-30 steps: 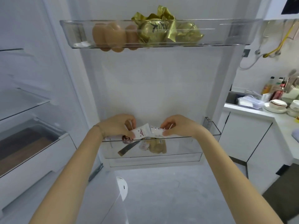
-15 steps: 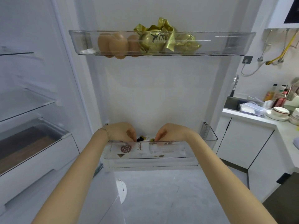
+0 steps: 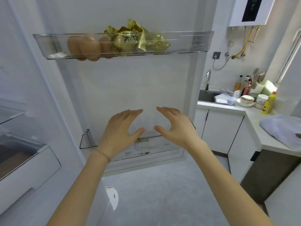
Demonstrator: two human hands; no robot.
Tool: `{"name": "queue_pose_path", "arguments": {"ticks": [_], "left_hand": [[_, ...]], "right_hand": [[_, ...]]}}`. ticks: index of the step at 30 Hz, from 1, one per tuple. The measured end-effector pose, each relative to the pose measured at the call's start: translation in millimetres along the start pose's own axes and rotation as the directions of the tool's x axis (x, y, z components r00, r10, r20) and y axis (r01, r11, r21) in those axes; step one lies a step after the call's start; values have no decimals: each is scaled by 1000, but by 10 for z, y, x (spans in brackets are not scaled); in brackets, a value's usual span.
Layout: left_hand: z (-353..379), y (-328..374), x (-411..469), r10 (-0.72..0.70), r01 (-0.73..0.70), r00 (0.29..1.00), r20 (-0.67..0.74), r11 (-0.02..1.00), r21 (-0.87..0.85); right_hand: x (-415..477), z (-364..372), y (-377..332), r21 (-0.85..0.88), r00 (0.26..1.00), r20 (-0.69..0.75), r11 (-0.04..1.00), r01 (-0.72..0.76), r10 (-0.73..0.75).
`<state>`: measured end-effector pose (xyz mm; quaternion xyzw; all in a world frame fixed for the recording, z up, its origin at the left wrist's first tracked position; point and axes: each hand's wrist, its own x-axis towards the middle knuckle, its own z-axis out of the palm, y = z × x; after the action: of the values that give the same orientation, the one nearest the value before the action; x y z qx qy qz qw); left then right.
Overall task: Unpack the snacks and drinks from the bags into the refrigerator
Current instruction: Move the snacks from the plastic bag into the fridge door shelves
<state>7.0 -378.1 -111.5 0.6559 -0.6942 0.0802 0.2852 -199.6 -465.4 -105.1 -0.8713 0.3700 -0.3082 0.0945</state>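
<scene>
The person is standing at the open refrigerator door (image 3: 130,88) and is holding both hands just above the lower door bin (image 3: 87,139). The left hand (image 3: 120,128) and the right hand (image 3: 175,128) are facing each other with a gap between them. Their fingers are straight and spread, the thumbs are pointing inward, and neither hand is gripping anything. The snack packets (image 3: 143,141) are lying inside the lower door bin, showing faintly through its clear front wall. They are sitting below the fingertips, under the gap between the hands, with their long axis apparently running left to right along the bin. Neither hand is noticeably nearer to them. Above, the upper door bin (image 3: 195,41) is carrying eggs (image 3: 88,46) and gold foil packets (image 3: 130,39). No bag is plainly showing. A pale bundle (image 3: 280,126) is lying on the counter (image 3: 241,111) to the right, nearer the right hand, but its nature cannot be determined. This placement is probably finishing, and the next item likely needs fetching.
</scene>
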Motion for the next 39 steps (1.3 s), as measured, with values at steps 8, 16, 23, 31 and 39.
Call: {"name": "queue_pose_path", "arguments": {"ticks": [8,16,23,31,39], "left_hand": [[494,723,326,185,-186,983,19,975,125],[1163,1813,914,341,-341,940,5,938,69],[2119,3043,1448,401,-401,916,8,916,17],[3223,4214,1800,455,-449,888,68,889,-88],[4175,5076,2423,578,-554,808,114,811,-186]], "right_hand": [[-399,-484,612,-159,982,-136,976,-148,127],[-876,-1265,1644,-246,930,-244,910,-335,276],[-1389,-1932,2797,-331,879,-251,817,-471,405],[-2020,-2422,3926,-377,777,-286,679,-629,561],[-2323,-2826,4989,-380,631,-356,511,-771,689]]}}
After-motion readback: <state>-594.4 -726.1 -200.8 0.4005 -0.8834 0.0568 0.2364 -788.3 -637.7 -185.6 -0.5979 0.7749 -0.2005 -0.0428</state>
